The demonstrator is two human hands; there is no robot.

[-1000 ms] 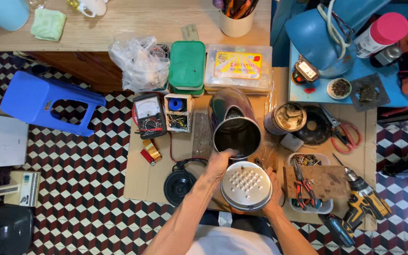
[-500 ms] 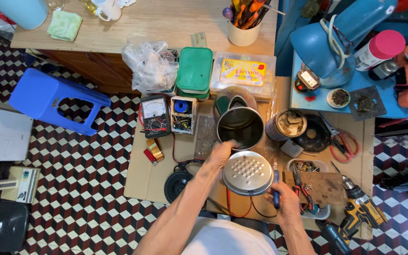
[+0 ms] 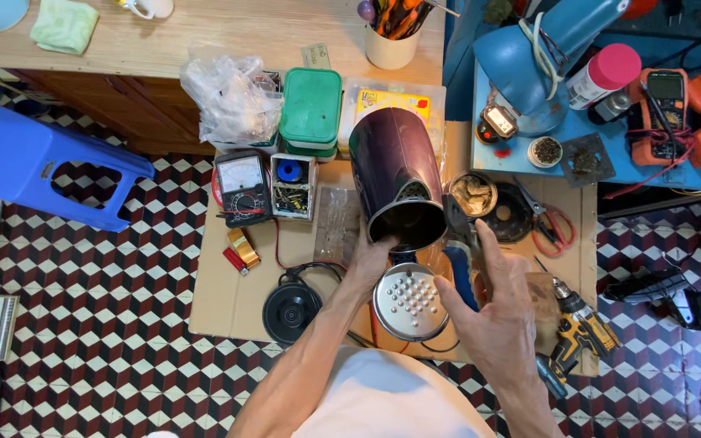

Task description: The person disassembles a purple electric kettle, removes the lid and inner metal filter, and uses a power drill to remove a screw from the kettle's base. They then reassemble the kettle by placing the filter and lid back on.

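— Kettle (image 3: pixel 396 178): where is it, and who has it?

— A dark, glossy metal kettle body, tipped on its side with the open bottom toward the person. It sits at the middle of a cardboard sheet (image 3: pixel 229 300) on the floor. The left hand (image 3: pixel 371 261) is curled around the lower rim, steadying it, likely so the inside can be seen.

— And the other hand?

— The right hand (image 3: pixel 492 312) is closed loosely around blue-handled pliers (image 3: pixel 458 251), index finger lifted, jaws pointing up beside the kettle's rim.

— What lies between the hands?

— A round steel disc (image 3: pixel 407 302), shiny and dimpled with rows of small bumps, flat on the cardboard just below the kettle.

— Further out?

— Left of the disc, a black round base (image 3: pixel 290 311) with a cord. Beyond it an analogue meter (image 3: pixel 241 186), a small parts box (image 3: pixel 291 186), and a stack of green plastic boxes (image 3: pixel 311 109). To the right, a yellow and black drill (image 3: pixel 578 328) and red-handled scissors (image 3: pixel 553 223). A blue plastic stool (image 3: pixel 38 166) stands on the chequered tile floor, well apart.
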